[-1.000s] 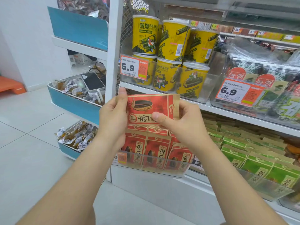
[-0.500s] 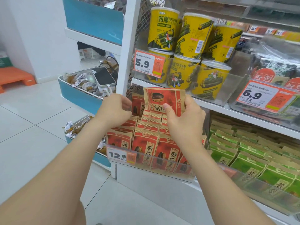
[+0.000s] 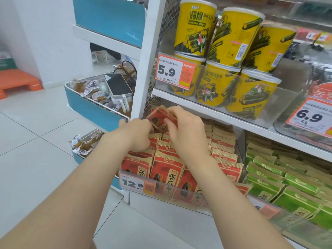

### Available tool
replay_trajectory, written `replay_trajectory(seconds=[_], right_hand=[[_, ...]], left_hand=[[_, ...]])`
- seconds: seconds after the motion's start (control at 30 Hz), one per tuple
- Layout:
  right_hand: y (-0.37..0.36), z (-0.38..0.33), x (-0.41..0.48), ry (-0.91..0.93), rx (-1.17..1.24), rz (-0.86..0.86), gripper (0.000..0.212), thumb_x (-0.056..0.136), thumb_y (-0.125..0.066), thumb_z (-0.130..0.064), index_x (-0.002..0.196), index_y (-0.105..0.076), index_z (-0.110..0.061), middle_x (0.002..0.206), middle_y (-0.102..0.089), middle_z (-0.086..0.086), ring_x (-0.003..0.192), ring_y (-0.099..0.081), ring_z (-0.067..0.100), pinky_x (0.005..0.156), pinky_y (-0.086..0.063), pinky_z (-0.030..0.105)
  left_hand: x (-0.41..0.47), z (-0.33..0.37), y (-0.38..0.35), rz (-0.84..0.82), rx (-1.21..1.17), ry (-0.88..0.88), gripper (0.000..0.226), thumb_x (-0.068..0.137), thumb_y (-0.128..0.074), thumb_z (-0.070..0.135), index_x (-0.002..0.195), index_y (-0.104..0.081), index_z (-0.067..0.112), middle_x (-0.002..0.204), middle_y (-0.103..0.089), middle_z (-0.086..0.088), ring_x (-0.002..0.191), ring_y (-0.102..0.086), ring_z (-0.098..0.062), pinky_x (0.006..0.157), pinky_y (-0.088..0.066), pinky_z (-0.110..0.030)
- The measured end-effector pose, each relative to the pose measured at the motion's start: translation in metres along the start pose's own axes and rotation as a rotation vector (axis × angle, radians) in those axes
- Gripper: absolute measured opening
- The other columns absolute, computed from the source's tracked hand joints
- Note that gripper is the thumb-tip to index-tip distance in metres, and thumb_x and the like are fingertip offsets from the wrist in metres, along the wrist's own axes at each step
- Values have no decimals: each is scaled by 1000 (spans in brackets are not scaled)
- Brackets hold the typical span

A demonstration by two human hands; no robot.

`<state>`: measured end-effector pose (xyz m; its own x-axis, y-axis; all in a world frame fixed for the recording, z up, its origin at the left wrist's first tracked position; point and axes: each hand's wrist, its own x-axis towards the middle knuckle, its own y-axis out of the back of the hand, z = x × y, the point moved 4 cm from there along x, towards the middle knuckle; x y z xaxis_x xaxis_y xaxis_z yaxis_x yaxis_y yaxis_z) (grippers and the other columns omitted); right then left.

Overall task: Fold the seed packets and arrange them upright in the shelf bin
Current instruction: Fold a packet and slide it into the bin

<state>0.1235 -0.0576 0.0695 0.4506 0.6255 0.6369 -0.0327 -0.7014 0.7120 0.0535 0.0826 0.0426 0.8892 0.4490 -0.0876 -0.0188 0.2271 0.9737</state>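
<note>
Room: a shop aisle with a white tiled floor [image 3: 36, 133] and a white metal shelf rack [image 3: 149, 56].
Surface: a clear plastic shelf bin [image 3: 168, 192] stands on the lower shelf. It is filled with rows of red and brown paper packets [image 3: 168, 168] standing upright.
Neighbours: green paper packets [image 3: 287, 178] are to the right, and yellow round tubs [image 3: 195, 27] are on the board above.
Change: half a second ago the red seed packet [image 3: 158, 117] was high above the rows with its face flat to the camera. Now it is lower and tilted, at the back of the bin.
Right hand [image 3: 186, 135]: the thumb and curled fingers pinch the packet's right side and top edge.
Left hand [image 3: 136, 135]: it is just beside the packet's lower left corner. The fingers are hidden among the rows, so I cannot tell if it grips.
</note>
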Motion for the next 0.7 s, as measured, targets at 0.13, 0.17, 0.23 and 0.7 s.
replay_trajectory(seconds=[0.13,0.17,0.23,0.7], right_hand=[[-15,-16,18,46,-254,-159,25,100,-63,-9,123,-66,-18,104,-73,5,97,-69,36,68,-43,38],[-18,-19,23,46,-307,-209,28,98,-61,-7,124,-65,-17,108,-72,7,102,-65,36,72,-39,39],[-26,-21,31,53,-411,-280,30,96,-58,-7,122,-67,-19,111,-73,7,112,-57,35,82,-34,42],[-71,10,53,-199,-395,-716,28,103,-47,-18,118,-71,-19,133,-64,17,147,-33,42,120,-21,62]], left_hand=[[-4,-2,-8,24,-22,5,43,93,-50,9,131,-63,25,112,-66,-2,118,-54,-31,105,-28,-56],[-5,-3,-8,28,-28,8,44,92,-49,9,131,-63,24,111,-66,-2,117,-53,-31,102,-28,-54],[-7,-4,-9,33,-45,4,45,89,-49,8,129,-63,23,109,-65,-3,114,-53,-31,95,-27,-51],[-25,-10,-1,298,-276,-65,30,83,-59,25,107,-77,30,103,-64,2,108,-49,-30,85,-36,-41]])
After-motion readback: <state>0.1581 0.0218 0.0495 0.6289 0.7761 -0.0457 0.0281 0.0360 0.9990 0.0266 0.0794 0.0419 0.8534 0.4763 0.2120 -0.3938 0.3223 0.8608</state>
